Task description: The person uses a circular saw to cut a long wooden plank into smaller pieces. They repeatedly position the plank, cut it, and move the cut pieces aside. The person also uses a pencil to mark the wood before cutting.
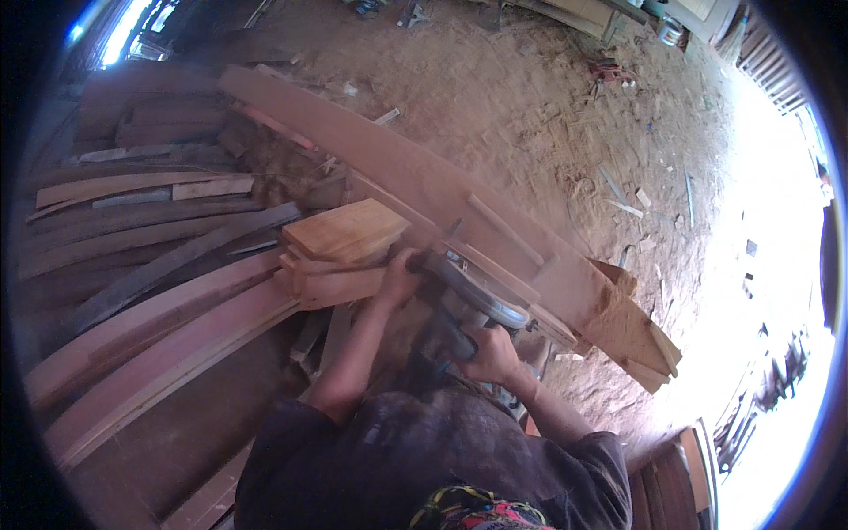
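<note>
I grip a dark circular saw (pixel 473 296) with a rounded grey guard, its body partly hidden between my arms. My right hand (pixel 492 355) is wrapped round its rear handle. My left hand (pixel 404 272) closes on its front left end; some of its fingers are hidden. Beneath and beyond the saw, a long narrow wooden strip (pixel 490 269) lies along the near side of a long dusty plank (pixel 380 146). The saw sits at this strip; where its blade meets wood is hidden. Beside my left wrist is a stack of short light-coloured boards (pixel 344 231).
Long curved boards (pixel 168 353) spread out on the left, with darker timber (pixel 132 238) behind them. Sawdust and scraps cover the ground (pixel 530 106) beyond the plank. A short wooden block (pixel 614 276) rests by the plank's right part. A metal can (pixel 671 32) stands far right.
</note>
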### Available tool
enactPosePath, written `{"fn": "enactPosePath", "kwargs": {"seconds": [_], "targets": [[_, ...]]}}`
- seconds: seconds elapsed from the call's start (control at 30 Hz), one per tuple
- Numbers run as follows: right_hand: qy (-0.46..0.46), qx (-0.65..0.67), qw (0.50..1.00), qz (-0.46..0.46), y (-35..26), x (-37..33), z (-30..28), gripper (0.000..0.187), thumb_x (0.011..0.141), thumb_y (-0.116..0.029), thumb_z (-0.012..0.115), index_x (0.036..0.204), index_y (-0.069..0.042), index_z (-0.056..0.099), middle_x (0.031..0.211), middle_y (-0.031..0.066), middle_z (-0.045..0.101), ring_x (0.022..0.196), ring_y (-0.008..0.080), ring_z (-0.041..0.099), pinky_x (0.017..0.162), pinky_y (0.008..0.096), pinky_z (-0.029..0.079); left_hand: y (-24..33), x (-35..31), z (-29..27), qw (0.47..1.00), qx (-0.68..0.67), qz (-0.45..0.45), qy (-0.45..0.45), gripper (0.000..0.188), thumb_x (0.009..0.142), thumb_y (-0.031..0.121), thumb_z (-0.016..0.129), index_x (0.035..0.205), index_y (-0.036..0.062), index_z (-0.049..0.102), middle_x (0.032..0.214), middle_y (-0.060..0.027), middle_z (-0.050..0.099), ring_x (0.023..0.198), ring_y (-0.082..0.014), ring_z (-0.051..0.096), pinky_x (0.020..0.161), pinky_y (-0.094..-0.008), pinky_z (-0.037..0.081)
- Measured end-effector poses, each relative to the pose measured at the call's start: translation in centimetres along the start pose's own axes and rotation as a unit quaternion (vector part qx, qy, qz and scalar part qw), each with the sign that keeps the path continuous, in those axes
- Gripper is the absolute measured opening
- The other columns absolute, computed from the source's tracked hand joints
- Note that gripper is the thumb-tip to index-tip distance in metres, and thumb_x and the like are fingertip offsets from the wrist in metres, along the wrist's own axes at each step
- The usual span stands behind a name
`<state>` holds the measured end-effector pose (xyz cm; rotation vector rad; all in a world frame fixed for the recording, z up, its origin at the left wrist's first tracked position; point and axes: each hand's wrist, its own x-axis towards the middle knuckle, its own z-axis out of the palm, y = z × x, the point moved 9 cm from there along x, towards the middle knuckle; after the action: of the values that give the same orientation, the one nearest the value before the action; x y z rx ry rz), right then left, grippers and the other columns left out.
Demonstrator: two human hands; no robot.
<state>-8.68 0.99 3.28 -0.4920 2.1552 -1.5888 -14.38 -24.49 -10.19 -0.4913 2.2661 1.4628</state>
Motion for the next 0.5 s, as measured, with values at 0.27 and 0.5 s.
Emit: {"fn": "enactPosePath", "kwargs": {"seconds": [0.27, 0.5], "targets": [[-0.011, -0.028, 0.999, -0.019, -0.5, 0.4, 0.4, 0.036, 0.078, -0.027, 0.089, 0.100, -0.001, 0.078, 0.081, 0.0240, 0.073, 0.081, 0.0439, 0.074, 0.071, 0.0479, 0.060, -0.6, 0.1, -1.2, 1.000, -0.011, 0.010, -0.004, 0.059, 0.087, -0.013, 0.068, 0.144, 0.0039, 0.061, 0.139, -0.0098, 0.070, 0.128, -0.0242, 0.066, 0.110, -0.0401, 0.054], [0.006, -0.020, 0.999, -0.036, -1.1, 0.8, 0.1, 0.030, 0.078, -0.022, 0.084, 0.098, 0.000, 0.077, 0.081, 0.0258, 0.072, 0.081, 0.0459, 0.073, 0.070, 0.0490, 0.059, 0.6, -0.1, -1.2, 0.997, -0.072, -0.023, -0.009, 0.052, 0.089, -0.005, 0.074, 0.139, 0.0031, 0.065, 0.137, -0.0112, 0.070, 0.127, -0.0223, 0.066, 0.110, -0.0368, 0.051]]}}
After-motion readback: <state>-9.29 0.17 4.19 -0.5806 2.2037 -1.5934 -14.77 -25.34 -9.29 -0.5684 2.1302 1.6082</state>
